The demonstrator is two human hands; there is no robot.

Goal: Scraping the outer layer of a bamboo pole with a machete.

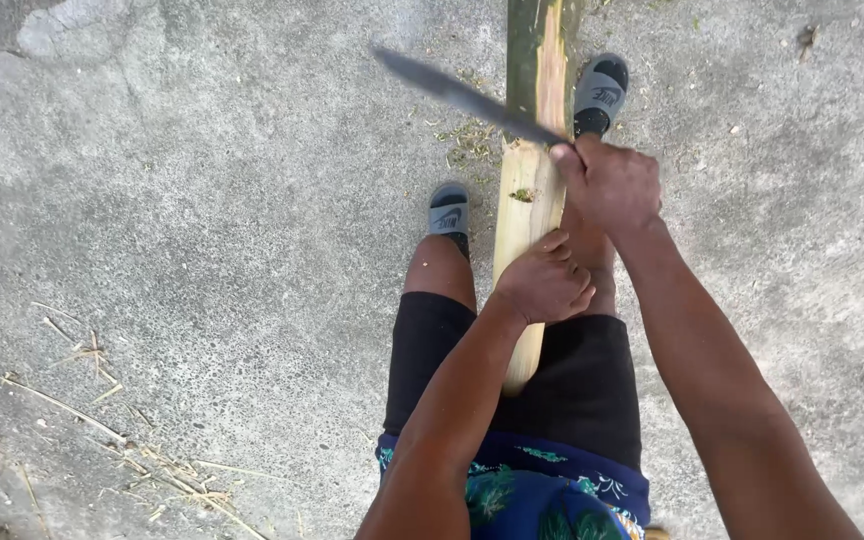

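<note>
A long bamboo pole (529, 150) runs from between my legs up to the top edge, green skin at the far end, pale shaved wood nearer me. My left hand (545, 283) grips the pale part of the pole. My right hand (607, 183) is closed on the handle of a long dark machete (462, 95), whose blade points up-left across the pole. The blade meets the pole just beside my right fist. I stand in black shorts with a grey slide sandal (448, 208) on the left foot and another sandal (600, 92) on the right.
Grey cracked concrete ground (202, 200) lies all around. Dry straw and thin sticks (102, 420) are scattered at the lower left. Small green shavings (467, 140) lie on the concrete beside the pole.
</note>
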